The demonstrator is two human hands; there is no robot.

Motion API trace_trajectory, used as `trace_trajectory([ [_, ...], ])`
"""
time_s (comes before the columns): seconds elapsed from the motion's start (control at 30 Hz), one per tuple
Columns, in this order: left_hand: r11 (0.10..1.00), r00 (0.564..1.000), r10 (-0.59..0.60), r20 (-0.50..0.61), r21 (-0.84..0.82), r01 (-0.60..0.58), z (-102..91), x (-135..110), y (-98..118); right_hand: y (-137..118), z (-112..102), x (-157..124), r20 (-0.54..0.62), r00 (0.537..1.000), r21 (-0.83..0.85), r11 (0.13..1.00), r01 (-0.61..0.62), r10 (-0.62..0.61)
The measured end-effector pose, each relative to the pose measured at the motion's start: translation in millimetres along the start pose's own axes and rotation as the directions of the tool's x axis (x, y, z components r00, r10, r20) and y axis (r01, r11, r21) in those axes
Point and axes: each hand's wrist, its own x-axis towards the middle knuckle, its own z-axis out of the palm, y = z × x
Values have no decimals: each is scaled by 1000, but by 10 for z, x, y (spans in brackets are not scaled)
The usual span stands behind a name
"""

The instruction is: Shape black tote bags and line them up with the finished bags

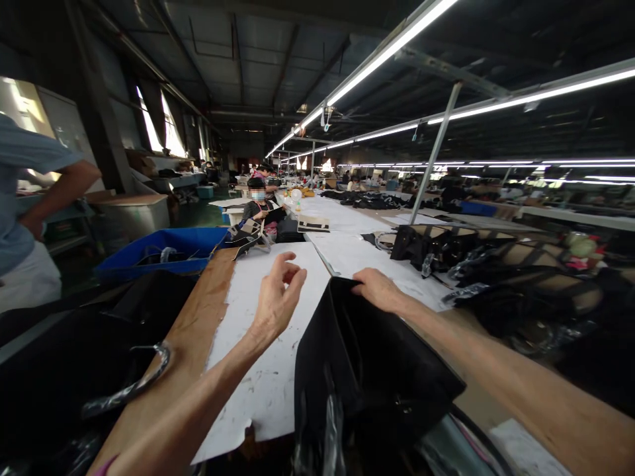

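A black handbag [322, 350] stands upright in front of me with its mouth open. Its dark inside shows, and plastic-wrapped parts hang at its near side. My right hand [376, 289] pinches the bag's far top edge, thumb and fingers closed on the rim. To the left of the bag, my left hand [281, 297] is raised above the white paper [248, 330] on the table. Its fingers are loosely bent and apart from the thumb, with nothing seen between them. The lower part of the bag runs off the bottom of the view.
Several black bags [446, 241] with plastic-wrapped handles crowd the right side. More black bags [149, 311] lie at the left beside the wooden table edge [198, 317]. A blue bin [163, 264] stands beyond. One person sits at the table ahead; another stands far left.
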Motion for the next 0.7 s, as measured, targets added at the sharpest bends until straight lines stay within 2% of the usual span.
trace_trajectory([
  [0.07, 998, 999, -30, 20, -55, 32, -73, -135, 34, 198, -115, -21, -2, 994, -25, 994, -107, 107],
  [0.13, 996, 993, -39, 109, -81, 48, -88, -281, 36, 334, -182, -83, 2, 983, -43, 982, -186, 186],
  [0.23, 993, 956, -101, 275, -31, 114, 4, -453, -21, 394, -142, -230, 50, 968, -47, 969, -244, 246],
  [0.3, 985, 926, -169, 337, 43, 165, 102, -509, -90, 378, -61, -333, 90, 961, -41, 965, -260, 262],
  [0.4, 979, 923, -203, 326, 61, 194, 218, -503, -216, 368, 25, -445, 115, 957, -31, 964, -264, 265],
  [0.47, 981, 931, -182, 316, -9, 195, 240, -456, -303, 399, 32, -488, 125, 959, -28, 967, -252, 254],
  [0.57, 969, 919, -143, 367, -137, 206, 201, -364, -415, 472, 13, -536, 149, 965, -34, 977, -212, 215],
  [0.63, 946, 894, -135, 428, -213, 245, 167, -318, -472, 487, 13, -568, 112, 979, -71, 984, -161, 169],
  [0.7, 920, 876, -137, 462, -269, 286, 157, -294, -515, 449, 25, -592, 11, 998, -140, 988, -64, 66],
])
